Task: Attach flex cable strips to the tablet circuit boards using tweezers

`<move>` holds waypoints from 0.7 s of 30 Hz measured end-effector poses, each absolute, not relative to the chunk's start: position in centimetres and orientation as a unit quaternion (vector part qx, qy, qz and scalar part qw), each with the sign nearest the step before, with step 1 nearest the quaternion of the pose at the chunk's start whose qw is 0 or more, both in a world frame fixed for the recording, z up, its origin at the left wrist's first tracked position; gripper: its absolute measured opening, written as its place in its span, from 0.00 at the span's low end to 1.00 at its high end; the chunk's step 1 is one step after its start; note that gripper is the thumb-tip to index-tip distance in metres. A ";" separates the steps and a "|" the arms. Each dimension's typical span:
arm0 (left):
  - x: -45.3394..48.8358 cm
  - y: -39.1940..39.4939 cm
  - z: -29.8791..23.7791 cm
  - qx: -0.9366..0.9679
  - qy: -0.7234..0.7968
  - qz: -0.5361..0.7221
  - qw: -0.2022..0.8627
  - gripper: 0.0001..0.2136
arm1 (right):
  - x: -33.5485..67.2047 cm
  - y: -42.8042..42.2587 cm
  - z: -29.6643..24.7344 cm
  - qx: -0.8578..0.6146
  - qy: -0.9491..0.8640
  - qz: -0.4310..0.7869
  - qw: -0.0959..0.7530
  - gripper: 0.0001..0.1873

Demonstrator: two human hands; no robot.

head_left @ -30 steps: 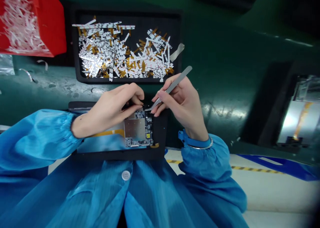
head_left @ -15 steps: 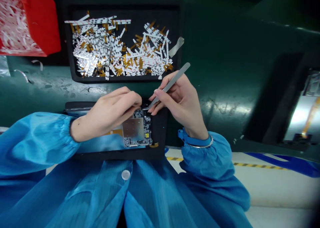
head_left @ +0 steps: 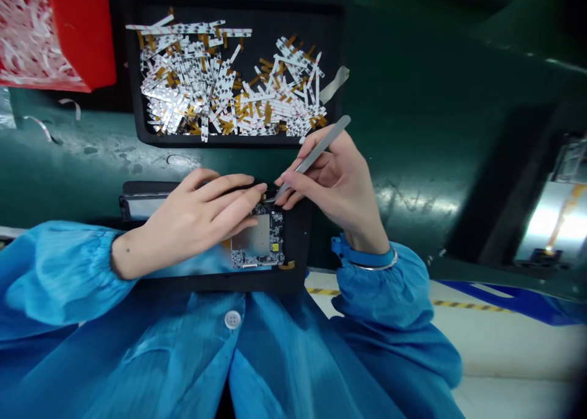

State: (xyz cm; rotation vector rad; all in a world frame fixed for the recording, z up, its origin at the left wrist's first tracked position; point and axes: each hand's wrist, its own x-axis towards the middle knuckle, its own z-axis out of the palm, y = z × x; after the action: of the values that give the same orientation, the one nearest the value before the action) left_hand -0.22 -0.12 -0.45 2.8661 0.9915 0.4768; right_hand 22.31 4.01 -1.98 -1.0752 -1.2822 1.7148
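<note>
Partly under loosely spread left fingers point(head_left: 238, 208), grip unclear, circuit board point(head_left: 257, 243), right fingers point(head_left: 312, 189) pinching tweezers point(head_left: 323, 145) near its far edge

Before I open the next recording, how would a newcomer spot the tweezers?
On the green table, find the black tray of white strips. Below its right end in the picture, the right hand holds the tweezers, slanting down-left toward the circuit board. Unlike the strips, they are one slim, plain grey tool.

The left hand point(head_left: 197, 214) hides the ten-o'clock corner of the circuit board point(head_left: 252, 238); what the tweezers point(head_left: 316, 153) touch is too small to tell. Edges crop the red bin point(head_left: 87, 33) at ten o'clock and the silvery panel point(head_left: 553, 214) at three.
</note>
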 end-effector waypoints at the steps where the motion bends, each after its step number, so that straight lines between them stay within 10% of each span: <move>1: -0.1 0.0 -0.5 0.929 0.330 0.158 0.049 0.13 | 22.3 4.0 -2.0 -0.417 -0.501 0.666 0.364 0.20; 11: 1.1 2.2 -0.3 0.833 0.405 0.224 0.304 0.08 | 22.0 3.8 -2.2 -0.427 -0.499 0.647 0.388 0.20; 21: -1.4 -0.5 0.2 0.928 0.312 0.153 0.132 0.13 | 22.1 3.8 -2.2 -0.448 -0.462 0.659 0.389 0.21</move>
State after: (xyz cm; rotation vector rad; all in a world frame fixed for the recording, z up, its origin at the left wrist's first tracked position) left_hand -1.42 -0.50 0.20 2.6947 0.9044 0.4453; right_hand 22.09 3.85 -2.19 -1.1396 -1.1745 1.6760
